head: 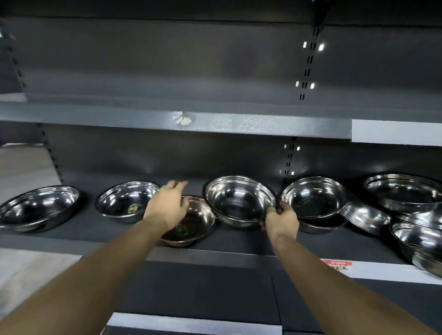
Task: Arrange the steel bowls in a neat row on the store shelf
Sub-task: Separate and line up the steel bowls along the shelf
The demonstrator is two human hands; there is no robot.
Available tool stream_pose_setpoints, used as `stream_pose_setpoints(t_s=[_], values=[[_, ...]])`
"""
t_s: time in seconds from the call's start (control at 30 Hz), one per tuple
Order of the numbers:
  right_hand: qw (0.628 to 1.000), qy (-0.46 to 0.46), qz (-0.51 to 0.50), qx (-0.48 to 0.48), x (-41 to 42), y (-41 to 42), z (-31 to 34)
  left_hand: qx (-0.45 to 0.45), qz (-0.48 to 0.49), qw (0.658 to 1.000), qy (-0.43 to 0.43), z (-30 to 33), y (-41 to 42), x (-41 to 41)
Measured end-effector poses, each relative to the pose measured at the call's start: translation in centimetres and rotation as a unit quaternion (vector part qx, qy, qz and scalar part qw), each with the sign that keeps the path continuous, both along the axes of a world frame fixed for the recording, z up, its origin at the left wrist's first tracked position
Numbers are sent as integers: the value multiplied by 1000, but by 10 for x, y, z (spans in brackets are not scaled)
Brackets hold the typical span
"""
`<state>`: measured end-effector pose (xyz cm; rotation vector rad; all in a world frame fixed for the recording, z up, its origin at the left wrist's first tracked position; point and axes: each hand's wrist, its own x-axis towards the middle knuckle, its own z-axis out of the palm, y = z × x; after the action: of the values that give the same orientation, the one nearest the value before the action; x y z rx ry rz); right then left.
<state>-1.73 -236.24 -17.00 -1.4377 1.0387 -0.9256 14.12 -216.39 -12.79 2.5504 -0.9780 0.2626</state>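
Head view: a steel bowl (240,200) is being held tilted above the shelf (79,226) mid-section, its near rim pinched by the right hand (282,221). Left hand (170,204), fingers relaxed and apart, is being held over a smaller bowl (192,224) near the front edge. Two bowls (38,207) (126,200) are sitting toward the left end. Stacked bowls (315,200) and a pile (417,210) are lying toward the right end.

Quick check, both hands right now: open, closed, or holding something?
Left hand: open, fingers relaxed over the small bowl, no grip.
Right hand: pinches the rim of the tilted bowl.
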Motion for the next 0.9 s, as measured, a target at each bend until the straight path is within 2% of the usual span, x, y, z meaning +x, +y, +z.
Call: stream_pose_setpoints(t_s=[0.17,0.33,0.63,0.9], values=[[999,10,25,25,35,32,-6,101,80,992,-8,1,60,24],[996,26,74,33,65,68,-10,155,112,981,-18,1,98,45],[992,92,91,-13,90,107,-22,120,100,988,11,-11,127,65],[990,136,32,-12,90,100,-33,102,59,993,26,-17,121,74]])
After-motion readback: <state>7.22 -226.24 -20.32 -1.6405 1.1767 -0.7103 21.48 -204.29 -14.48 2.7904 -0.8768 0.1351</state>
